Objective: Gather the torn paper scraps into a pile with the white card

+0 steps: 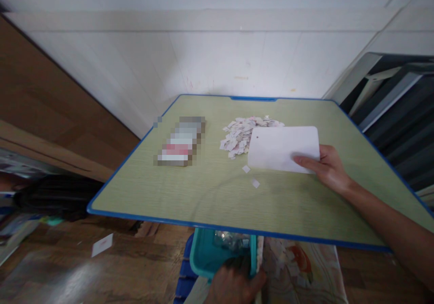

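My right hand [330,168] grips the right end of a white flat rectangular board [283,148], thumb on top. The board has rounded corners and a small dark spot near its upper left corner. It is held over the table, covering part of a heap of small paper pieces [239,134]. Two loose paper pieces [255,183] lie nearer the front. Below the table edge, my left hand [233,283] is at the front of a teal plastic basket [203,256], its fingers dark and partly hidden. Inside the basket is a shiny clear bundle [230,240].
A blurred-out oblong item [181,143] lies on the left of the green, blue-edged table [142,191]. A patterned cloth [312,272] with paper scraps is below. A white card [102,245] is over the floor at left. Dark folded frames [400,96] stand at right, against the wall.
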Available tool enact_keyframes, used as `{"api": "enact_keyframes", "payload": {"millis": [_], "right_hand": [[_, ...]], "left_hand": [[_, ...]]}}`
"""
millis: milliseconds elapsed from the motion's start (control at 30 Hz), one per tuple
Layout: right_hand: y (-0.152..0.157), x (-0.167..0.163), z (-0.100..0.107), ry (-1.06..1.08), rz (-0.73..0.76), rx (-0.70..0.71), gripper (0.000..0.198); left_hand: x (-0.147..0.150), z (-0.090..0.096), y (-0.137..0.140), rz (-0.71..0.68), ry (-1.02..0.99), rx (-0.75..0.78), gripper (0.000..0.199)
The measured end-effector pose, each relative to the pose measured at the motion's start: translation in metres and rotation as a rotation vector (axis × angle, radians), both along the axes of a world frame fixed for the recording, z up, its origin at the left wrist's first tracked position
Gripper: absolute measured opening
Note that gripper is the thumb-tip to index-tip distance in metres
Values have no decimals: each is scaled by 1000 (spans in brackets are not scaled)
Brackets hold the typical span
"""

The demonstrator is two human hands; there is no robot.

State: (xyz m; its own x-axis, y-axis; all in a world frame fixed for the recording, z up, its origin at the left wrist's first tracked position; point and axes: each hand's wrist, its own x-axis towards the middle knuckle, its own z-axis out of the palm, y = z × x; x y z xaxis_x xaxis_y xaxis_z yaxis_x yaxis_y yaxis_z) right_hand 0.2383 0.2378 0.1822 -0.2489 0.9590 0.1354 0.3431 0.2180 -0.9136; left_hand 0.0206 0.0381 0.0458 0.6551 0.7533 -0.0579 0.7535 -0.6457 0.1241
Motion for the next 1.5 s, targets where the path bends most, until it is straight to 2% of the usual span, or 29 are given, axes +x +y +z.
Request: {"api": "enact_keyframes", "payload": {"millis": [100,267,400,600,800,1000,1233,1500], "right_hand": [[1,1,0,-18,25,-40,20],[4,9,6,7,-20,-87,22],[6,14,12,-31,29,-95,25],[8,22,20,-85,117,-89,21],[5,27,28,-110,184,-135,19],[3,25,24,-106,225,-192,18],[3,20,16,33,188,-162,14],[5,18,14,-15,241,-189,14]], "left_hand": [[0,2,2,-3,4,-12,32],[1,6,3,5,25,-36,38],[1,7,1,-7,20,-62,43],[0,0,-1,17,9,-18,33],[0,0,1,1,18,0,35],[0,3,1,-7,25,-52,36],[0,5,3,-5,12,-94,32],[0,4,1,8,14,-54,35]]}}
